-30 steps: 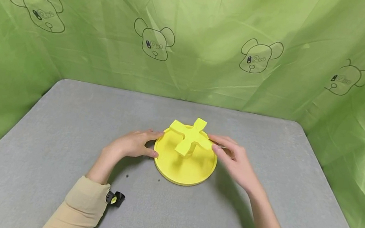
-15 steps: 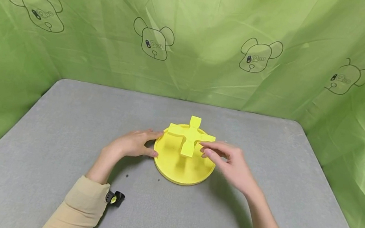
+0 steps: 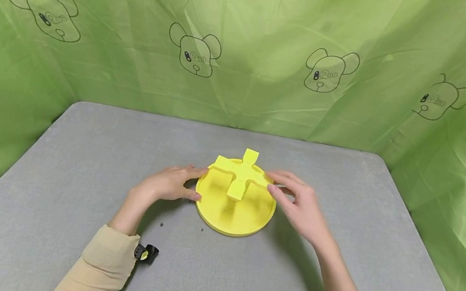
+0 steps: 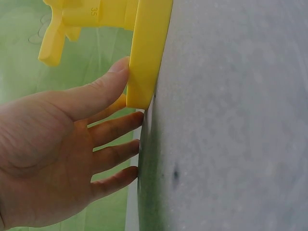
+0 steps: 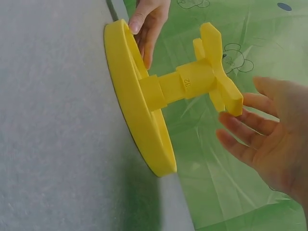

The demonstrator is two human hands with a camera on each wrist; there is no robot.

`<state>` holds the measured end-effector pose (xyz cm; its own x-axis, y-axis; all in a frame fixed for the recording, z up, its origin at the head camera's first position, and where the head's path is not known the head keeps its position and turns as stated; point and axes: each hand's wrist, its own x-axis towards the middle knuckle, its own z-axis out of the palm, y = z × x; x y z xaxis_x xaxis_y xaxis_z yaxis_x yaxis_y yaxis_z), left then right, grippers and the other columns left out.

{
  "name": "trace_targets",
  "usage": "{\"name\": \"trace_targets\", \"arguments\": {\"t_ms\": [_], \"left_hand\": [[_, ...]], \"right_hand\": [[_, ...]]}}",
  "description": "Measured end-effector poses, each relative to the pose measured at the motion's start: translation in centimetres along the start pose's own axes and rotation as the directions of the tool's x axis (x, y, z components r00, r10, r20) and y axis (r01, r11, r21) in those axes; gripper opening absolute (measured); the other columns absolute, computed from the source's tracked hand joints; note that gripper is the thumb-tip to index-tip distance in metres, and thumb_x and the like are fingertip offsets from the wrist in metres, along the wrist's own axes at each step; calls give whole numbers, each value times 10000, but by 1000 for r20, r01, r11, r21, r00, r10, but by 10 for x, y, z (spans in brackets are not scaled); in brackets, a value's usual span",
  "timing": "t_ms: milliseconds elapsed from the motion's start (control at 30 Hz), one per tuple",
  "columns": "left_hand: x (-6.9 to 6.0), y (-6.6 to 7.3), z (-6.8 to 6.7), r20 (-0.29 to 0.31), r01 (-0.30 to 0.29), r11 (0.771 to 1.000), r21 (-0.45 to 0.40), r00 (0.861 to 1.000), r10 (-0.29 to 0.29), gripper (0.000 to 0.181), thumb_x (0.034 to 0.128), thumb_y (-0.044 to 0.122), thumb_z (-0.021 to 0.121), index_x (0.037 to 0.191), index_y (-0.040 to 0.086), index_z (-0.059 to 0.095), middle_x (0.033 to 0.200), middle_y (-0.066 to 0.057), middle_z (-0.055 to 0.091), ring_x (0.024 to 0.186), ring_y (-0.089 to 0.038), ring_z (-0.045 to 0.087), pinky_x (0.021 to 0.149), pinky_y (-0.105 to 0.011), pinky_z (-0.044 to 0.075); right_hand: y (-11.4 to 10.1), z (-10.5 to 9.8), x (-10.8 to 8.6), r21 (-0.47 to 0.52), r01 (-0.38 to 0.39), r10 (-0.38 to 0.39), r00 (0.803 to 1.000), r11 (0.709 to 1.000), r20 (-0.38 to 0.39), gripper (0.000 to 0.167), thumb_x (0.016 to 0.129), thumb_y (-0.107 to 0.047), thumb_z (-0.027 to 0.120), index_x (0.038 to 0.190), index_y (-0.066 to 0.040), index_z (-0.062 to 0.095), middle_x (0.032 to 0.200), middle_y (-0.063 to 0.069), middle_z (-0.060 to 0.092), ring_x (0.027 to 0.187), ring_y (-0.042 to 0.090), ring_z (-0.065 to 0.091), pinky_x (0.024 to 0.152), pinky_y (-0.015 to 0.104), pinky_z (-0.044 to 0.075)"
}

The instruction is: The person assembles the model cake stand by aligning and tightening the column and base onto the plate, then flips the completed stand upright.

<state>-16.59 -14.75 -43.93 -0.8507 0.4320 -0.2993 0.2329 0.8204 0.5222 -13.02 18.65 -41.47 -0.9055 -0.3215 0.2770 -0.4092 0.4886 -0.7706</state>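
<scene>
In the head view a yellow round base (image 3: pixel 232 219) lies on the table with a cross-shaped handle (image 3: pixel 243 173) above it. The right wrist view shows the stepped yellow post (image 5: pixel 173 86) joining handle and base, with raised digits on its collar. My left hand (image 3: pixel 172 182) lies at the base's left edge; its thumb (image 4: pixel 103 89) touches the rim, with the other fingers extended nearly straight beside it. My right hand (image 3: pixel 299 204) is at the handle's right arm, its loosely extended fingers (image 5: pixel 240 125) around the arm's tip. Firm contact there cannot be made out.
The grey table (image 3: pixel 124 138) extends around the base. Green cloth (image 3: pixel 249 97) with line-drawn animal heads hangs behind and at both sides. Small dark specks lie on the table near my left forearm. A black camera mount (image 3: pixel 147 253) sits at my left cuff.
The cross handle stands at a different angle from a second ago. My right hand moved in leftward, then back out to the right. My left hand stays at the rim.
</scene>
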Motion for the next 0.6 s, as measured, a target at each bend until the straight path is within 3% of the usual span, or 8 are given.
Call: {"name": "trace_targets", "arguments": {"t_ms": [133,433,600], "left_hand": [[1,0,0,0,-8,1000,2,1000,8,787,953,393,731,1619,209,353,1678,-153,334,1573,-395,281,1255,-639,263],[1,-1,0,-1,-7,1000,3,1000,7,793,948,392,737,1618,202,356,1678,-150,335,1574,-394,281,1255,-645,255],[0,0,0,-2,-10,1000,-1,1000,10,791,949,387,739,1616,198,359,1677,-140,340,1575,-388,280,1258,-635,260]], "right_hand": [[-3,-1,-2,-10,-4,4,999,1000,33,313,1020,-250,663,1315,-160,715,1287,-10,724,1198,145,675,989,239,574],[-9,-4,-4,13,-9,8,996,1000,85,284,1000,-255,692,1279,-215,733,1273,-34,728,1144,129,697,971,246,584],[-8,-3,-4,-23,32,-30,998,999,62,335,981,-247,719,1316,-236,709,1317,-44,693,1178,171,677,1022,382,572]]}}
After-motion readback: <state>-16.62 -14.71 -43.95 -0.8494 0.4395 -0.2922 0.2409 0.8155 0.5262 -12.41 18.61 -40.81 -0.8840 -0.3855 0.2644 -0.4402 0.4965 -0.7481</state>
